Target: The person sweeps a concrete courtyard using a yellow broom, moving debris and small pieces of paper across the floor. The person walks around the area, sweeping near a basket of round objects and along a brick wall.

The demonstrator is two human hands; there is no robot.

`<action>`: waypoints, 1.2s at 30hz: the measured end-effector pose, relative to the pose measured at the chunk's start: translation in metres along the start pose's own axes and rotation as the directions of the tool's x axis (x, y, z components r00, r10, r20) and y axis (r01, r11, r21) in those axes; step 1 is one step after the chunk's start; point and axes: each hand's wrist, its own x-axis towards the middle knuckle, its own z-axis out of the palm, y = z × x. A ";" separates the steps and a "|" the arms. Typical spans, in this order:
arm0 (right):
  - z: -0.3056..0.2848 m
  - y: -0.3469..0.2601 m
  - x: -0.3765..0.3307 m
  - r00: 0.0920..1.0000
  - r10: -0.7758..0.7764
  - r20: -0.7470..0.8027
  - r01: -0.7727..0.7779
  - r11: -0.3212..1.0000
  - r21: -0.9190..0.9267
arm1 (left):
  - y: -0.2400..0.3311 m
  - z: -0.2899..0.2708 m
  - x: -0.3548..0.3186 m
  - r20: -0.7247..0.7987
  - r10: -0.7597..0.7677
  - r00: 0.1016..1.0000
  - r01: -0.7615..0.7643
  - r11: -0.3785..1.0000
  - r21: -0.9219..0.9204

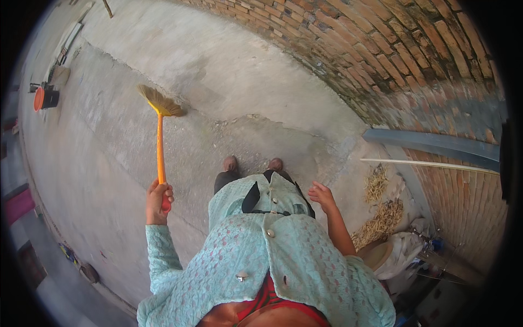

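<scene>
My left hand (158,199) is wrapped round the red lower end of a broom (160,144) with an orange handle. The broom reaches away from me, and its fanned straw-coloured bristles (158,101) appear to rest on the grey concrete floor. Off to the right of my body, my right hand (321,195) hangs in the air with its fingers loosely spread and nothing in them. Both of my shoes (231,163) show on the floor between the hands.
A brick wall (381,49) runs along the far right. Beside it lie a grey metal beam (430,144), a thin pale pole (425,163) and heaps of dry brown pieces (378,223). White sacking (400,253) sits at the lower right. Far left stands a dark bucket with an orange rim (48,98).
</scene>
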 end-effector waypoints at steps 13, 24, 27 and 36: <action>-0.036 0.054 0.001 0.982 0.178 -0.063 -0.178 0.984 0.019 | -0.024 0.061 -0.028 0.366 -0.154 0.918 0.260 0.930 -0.259; -0.064 0.038 0.027 0.997 0.073 -0.016 -0.073 0.997 0.040 | -0.085 0.127 0.039 0.462 -0.388 0.797 0.496 0.858 -0.135; -0.079 0.039 0.036 0.997 0.075 -0.006 -0.074 0.997 0.035 | -0.076 0.113 0.022 0.400 -0.334 0.853 0.442 0.870 -0.217; -0.069 -0.025 0.076 0.993 0.028 0.116 -0.014 0.993 -0.120 | -0.063 0.049 -0.002 0.007 -0.119 0.993 0.116 0.952 -0.283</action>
